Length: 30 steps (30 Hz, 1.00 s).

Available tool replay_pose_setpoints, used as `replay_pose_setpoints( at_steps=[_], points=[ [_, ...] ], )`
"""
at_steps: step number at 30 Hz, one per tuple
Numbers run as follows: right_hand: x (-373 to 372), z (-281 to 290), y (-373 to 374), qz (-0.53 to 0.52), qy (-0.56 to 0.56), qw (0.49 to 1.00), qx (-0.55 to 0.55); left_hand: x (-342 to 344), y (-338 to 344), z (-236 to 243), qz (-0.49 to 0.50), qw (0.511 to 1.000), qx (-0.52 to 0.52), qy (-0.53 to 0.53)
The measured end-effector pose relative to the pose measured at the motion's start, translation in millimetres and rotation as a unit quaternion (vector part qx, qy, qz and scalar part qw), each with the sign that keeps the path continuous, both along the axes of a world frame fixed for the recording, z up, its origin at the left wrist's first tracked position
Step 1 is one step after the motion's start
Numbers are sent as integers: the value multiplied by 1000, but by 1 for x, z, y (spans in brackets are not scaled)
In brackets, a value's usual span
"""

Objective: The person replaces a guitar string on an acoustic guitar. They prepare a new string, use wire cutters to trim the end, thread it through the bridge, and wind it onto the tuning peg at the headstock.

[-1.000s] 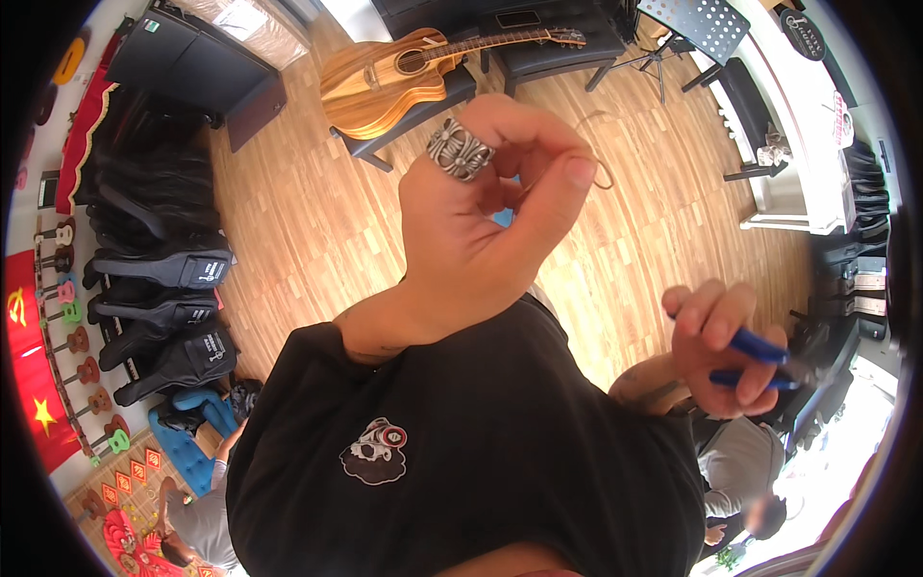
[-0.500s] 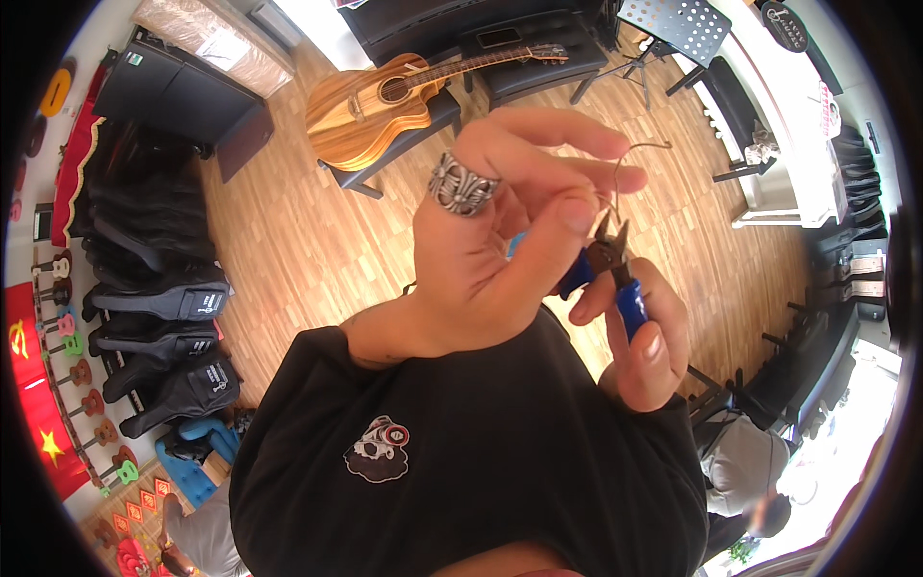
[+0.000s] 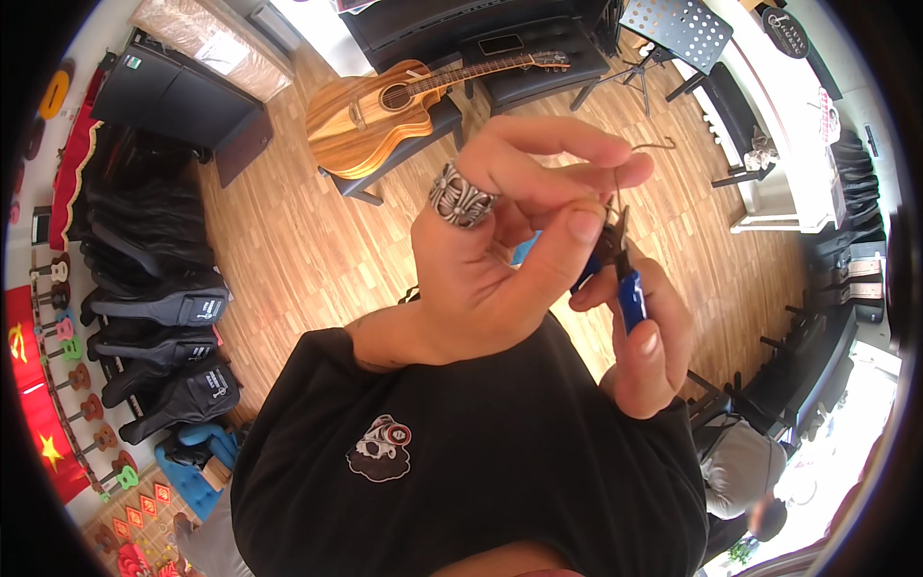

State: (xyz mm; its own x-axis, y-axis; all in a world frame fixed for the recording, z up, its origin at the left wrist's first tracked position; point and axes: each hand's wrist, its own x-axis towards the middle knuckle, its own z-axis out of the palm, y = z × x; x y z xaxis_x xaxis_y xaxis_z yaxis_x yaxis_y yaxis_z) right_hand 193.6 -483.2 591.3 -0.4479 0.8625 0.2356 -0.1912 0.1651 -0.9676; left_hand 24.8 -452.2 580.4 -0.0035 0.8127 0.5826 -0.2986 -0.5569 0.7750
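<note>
My left hand (image 3: pixel 505 255), with a patterned silver ring, pinches a thin bent wire (image 3: pixel 654 144) between thumb and fingers, its hooked end sticking out to the right. My right hand (image 3: pixel 652 356) grips blue-handled pliers (image 3: pixel 630 293), jaws pointing up at the wire just beside my left thumb. The left fingers partly hide where jaws and wire meet. A light-blue item (image 3: pixel 525 247) shows behind my left hand; I cannot make out what it is.
An acoustic guitar (image 3: pixel 361 125) lies on a black bench (image 3: pixel 428 135) ahead, with a music stand (image 3: pixel 673 29) to its right. Black gig bags (image 3: pixel 159 308) line the left wall. People in grey (image 3: pixel 740 462) (image 3: pixel 202 543) are at lower right and lower left.
My right hand with the pliers has risen from lower right to my left hand, bringing the jaws to the wire. In the last half second both hands have shifted slightly downward.
</note>
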Motion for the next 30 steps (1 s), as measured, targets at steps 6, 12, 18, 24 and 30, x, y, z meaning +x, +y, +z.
replay_pose_setpoints(
  at_steps=[6, 12, 18, 24, 30],
  points=[
    [-5, -7, 8, -48, -85, 984, 152, -4, 6, 0, 20, 999, 26, 17],
    [-13, -12, 8, -143, -132, 953, 233, 1, 7, -6, 18, 999, 38, -6],
    [-6, -12, 2, -178, -215, 917, 283, 4, 9, -9, -2, 998, 61, -24],
    [-5, -11, 0, -140, -150, 953, 223, 6, 4, -8, -44, 995, 48, -76],
    [-4, -11, -1, -145, -147, 954, 218, 5, 4, -9, -41, 995, 69, -52]
  ],
)
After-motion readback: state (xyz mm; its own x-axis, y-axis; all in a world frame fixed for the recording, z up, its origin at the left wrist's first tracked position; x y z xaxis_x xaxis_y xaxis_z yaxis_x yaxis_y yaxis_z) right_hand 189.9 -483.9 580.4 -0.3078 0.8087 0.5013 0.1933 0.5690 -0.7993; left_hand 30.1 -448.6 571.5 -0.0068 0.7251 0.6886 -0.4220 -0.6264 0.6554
